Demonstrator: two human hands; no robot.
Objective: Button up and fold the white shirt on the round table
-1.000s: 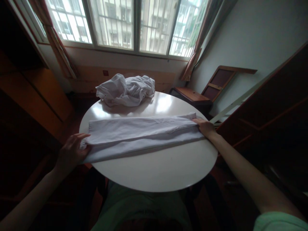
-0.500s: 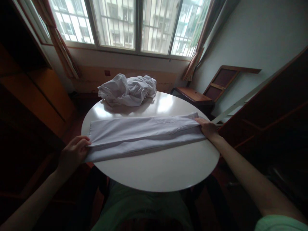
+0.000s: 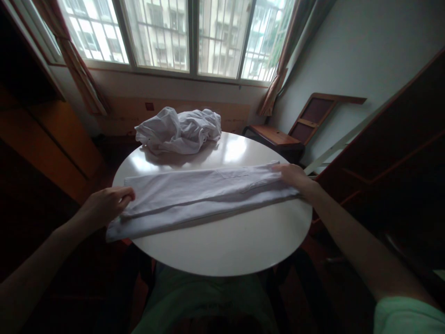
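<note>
White trousers (image 3: 184,192), folded lengthwise into a long strip with a stitched pocket outline, lie across the round white table. My left hand (image 3: 116,200) is closed at their left end, its fingers curled at the edge of the upper layer. Whether cloth is pinched under those fingertips is partly hidden. The lower layer sticks out past the table's left edge. At the other end, my right hand (image 3: 294,176) grips the upper right corner, thumb and fingers on the fabric. Behind the strip sits a crumpled heap of white cloth (image 3: 181,131).
The round white table (image 3: 222,250) is directly in front of my body. Beyond it are a barred window (image 3: 160,37) and curtains. A wooden chair (image 3: 278,135) stands at the back right, an orange-brown cabinet (image 3: 57,134) at the left.
My left hand has moved up along the left end of the trousers. The lower layer's corner there now spreads further left and down. My right hand has slid slightly inward over its corner.
</note>
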